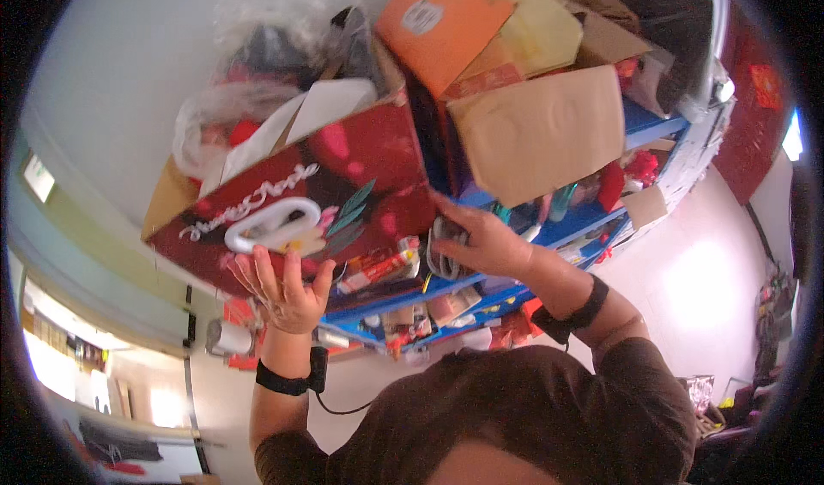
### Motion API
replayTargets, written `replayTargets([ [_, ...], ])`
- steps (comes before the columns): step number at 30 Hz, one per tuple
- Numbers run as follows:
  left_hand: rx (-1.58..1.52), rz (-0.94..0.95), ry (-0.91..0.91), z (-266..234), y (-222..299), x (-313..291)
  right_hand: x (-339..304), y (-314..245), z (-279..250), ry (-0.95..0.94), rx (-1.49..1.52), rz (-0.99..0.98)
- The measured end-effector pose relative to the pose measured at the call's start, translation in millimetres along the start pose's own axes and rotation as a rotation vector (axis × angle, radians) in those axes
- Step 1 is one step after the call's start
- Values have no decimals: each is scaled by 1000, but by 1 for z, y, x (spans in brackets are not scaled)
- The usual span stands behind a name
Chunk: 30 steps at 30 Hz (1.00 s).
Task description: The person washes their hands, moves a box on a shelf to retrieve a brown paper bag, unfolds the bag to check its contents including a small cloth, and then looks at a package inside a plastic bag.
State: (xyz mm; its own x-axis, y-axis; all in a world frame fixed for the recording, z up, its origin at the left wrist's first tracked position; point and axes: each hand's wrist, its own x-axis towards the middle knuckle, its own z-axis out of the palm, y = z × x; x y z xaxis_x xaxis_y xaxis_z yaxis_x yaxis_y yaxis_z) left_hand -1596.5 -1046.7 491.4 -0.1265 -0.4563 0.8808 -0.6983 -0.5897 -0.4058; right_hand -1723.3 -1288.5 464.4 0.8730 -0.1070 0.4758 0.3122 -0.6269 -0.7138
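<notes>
A large red cardboard box (300,197) with white lettering, leaf shapes and a white oval handle opening on its side is held up overhead against a blue metal shelf (549,227). The box sits at the top of the shelf, tilted, with its open top crammed: a clear plastic bag (257,64) full of red and dark items bulges out of it, and white flaps stand up beside the bag.

The left hand (287,292) is pressed flat under the lower edge of the box, palm up and fingers spread, so the box is propped rather than clasped. The right hand (481,240) is set against the box's lower right corner, and its fingers are curled around a small bundle of grey cord (442,249); how firmly that bundle is gripped cannot be told. A black band is worn on each wrist, and a thin cable hangs from the left one.

Just right of the red box, a brown cardboard box (541,129) is seen with its flap open, and above it an orange box (442,26) and a yellow envelope-like pack (532,26) are stacked. The lower shelves are packed with small red and mixed-coloured packets (421,318). A pale wall (112,64) is seen behind the shelf.
</notes>
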Motion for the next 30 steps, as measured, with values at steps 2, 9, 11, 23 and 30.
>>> replayTargets([
  [2,64,-24,-41,19,-2,7,-5,-8,-14,-34,7,38],
  [9,117,6,-36,28,1,9,-41,46,-89,932,95,96],
  [11,100,-32,-49,30,3,8,-38,47,-132,802,409,104],
  [23,84,64,8,35,-2,5,-19,60,-128,636,-443,-134],
  [30,144,115,-65,27,-2,2,-39,73,-208,1112,-332,313],
])
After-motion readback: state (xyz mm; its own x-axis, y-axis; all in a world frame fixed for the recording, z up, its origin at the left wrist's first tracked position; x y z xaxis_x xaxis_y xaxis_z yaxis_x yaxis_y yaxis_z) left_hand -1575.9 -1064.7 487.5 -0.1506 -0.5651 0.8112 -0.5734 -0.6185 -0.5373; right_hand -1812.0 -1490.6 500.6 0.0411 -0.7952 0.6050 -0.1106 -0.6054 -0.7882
